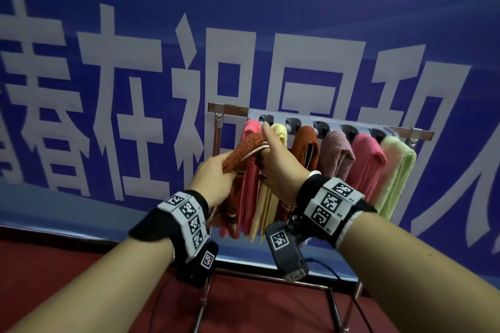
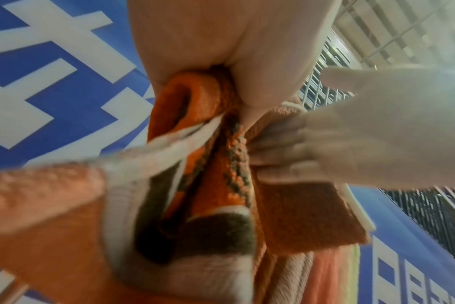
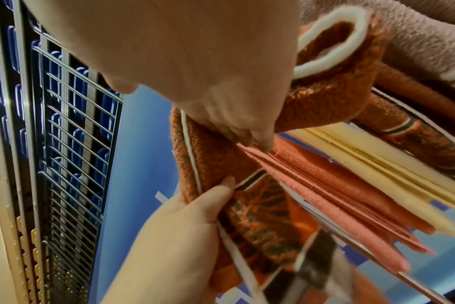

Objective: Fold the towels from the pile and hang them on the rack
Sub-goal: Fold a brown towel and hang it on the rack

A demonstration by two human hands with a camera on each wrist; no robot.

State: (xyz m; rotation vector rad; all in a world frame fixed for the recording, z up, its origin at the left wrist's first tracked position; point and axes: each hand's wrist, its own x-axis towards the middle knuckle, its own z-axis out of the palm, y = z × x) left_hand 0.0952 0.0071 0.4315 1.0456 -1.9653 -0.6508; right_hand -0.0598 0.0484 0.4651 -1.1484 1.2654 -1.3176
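Grip first: my left hand (image 1: 213,178) curls round the folded orange towel (image 1: 240,154) to keep its layers together, while my right hand (image 1: 281,167) pinches its upper fold, I judge to steer it over the rack (image 1: 235,109) beside the pink towel (image 1: 251,127) hanging at the left end.

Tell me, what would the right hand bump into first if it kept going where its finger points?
Probably the grey clip on top of the rack: the right hand points a raised finger at it from close by, though depth is unclear.
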